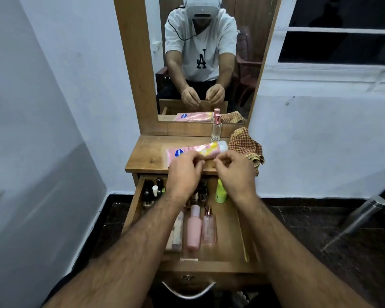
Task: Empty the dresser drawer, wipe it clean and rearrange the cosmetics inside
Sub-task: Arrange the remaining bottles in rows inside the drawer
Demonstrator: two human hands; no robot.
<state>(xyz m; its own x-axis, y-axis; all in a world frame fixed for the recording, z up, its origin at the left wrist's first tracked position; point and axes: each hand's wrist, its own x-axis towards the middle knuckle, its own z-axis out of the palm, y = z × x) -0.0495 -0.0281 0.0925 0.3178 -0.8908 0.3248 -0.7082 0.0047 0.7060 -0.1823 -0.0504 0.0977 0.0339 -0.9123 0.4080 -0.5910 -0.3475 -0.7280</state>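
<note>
The wooden pull-out drawer (228, 221) is wide open under the small wooden dresser top (147, 154), with a fair strip of bare wood down its right side. Inside, three bottles lie flat with caps pointing away: a beige tube (176, 232), a pink opaque bottle (193, 227) and a clear pink perfume bottle (209, 227). A lime-green bottle (221, 191) sits further back, and dark little nail polish bottles (152, 191) crowd the back left corner; can't count those.

On top, one pink lotion tube (196, 150) lies crosswise, white cap to the right, with one clear upright spray bottle (216, 127) and a checked orange cloth (246, 147) by the right edge.

Left hand (183, 172) and right hand (235, 172) hover over the front edge, fingertips curled like they're pinching something tiny; can't tell what.
</note>
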